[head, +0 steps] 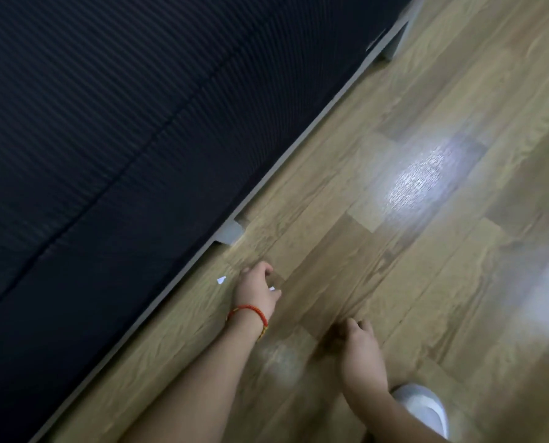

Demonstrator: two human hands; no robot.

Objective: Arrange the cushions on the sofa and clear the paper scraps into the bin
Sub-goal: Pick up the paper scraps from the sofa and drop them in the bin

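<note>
My left hand (255, 292), with a red cord on the wrist, is low over the wood floor beside the dark sofa (107, 139). A small white paper scrap (272, 288) shows between its thumb and fingers. Another white paper scrap (222, 279) lies on the floor just left of that hand, close to the sofa's base. My right hand (361, 350) hovers over the floor further right and nearer to me. Its fingers are curled down and its palm is hidden. No cushion or bin is in view. The picture is blurred by motion.
The sofa's grey base rail (183, 266) and a grey foot (230, 231) run diagonally along the floor's left side. A white shoe (423, 407) sits at the bottom right. Wood floor (394, 251) with light glare spreads to the right.
</note>
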